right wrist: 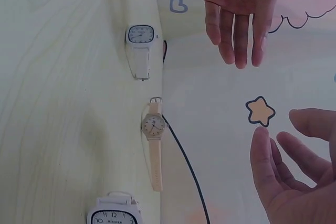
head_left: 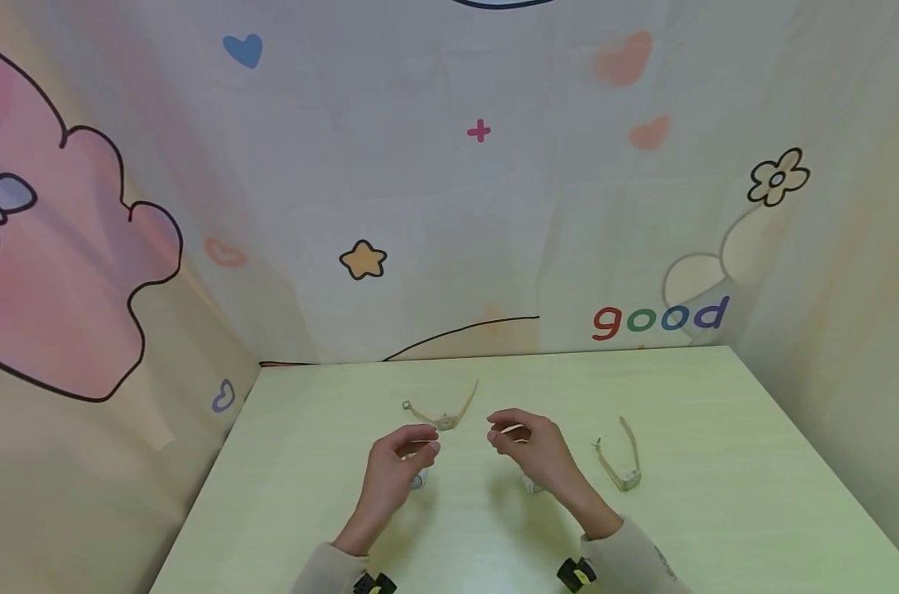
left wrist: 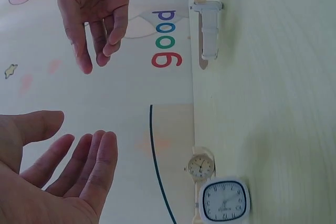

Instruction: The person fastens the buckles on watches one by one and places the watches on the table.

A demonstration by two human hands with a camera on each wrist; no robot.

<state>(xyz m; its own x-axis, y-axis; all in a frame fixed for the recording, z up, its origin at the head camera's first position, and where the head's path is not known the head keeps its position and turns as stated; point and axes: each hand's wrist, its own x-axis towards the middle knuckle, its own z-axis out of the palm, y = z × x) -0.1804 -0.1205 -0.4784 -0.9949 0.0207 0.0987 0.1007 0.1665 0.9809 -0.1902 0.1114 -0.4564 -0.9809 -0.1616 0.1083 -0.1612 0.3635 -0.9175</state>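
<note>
Both hands are raised over the table with fingers loosely bent and nothing between them. My left hand (head_left: pixel 397 466) hovers over a white square-faced wristwatch (head_left: pixel 419 478), which it partly hides; the left wrist view shows that watch's dial (left wrist: pixel 224 201) clearly. Level with it, to the right, my right hand (head_left: pixel 538 450) hangs above another white watch (head_left: pixel 530 484), mostly covered by the hand. Behind and between the hands lies a round-faced watch (head_left: pixel 445 422) with a beige strap, also plain in the right wrist view. The two hands are apart, palms turned partly inward.
Right of the right hand, another beige-strapped watch (head_left: pixel 630 480) rests on its side with the strap bent upward. The pale table (head_left: pixel 717 462) ends at a printed curtain (head_left: pixel 420 165) behind and at the sides. Small dark devices (head_left: pixel 576 574) sit at the wrists.
</note>
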